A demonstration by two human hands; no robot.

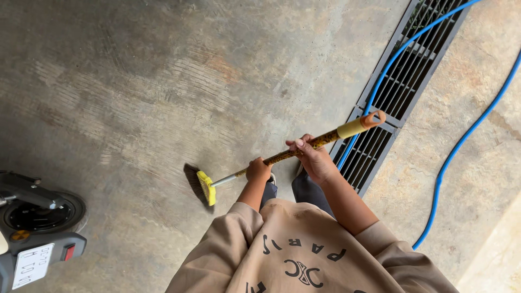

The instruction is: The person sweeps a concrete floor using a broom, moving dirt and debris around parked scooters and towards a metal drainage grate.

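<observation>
Two hands grip one broom point(282, 156).
Left hand point(258, 169) holds low, right hand point(313, 157) higher; bristles touch the concrete floor point(163, 81) at frame centre.

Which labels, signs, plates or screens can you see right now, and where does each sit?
White rectangular number plate: bottom left corner, on the rear of the parked grey scooter, dark characters on it.
Small red rectangular reflector: just right of that plate.
Dark printed lettering: on the person's beige sweatshirt, bottom centre.
No packages or screens visible.
</observation>
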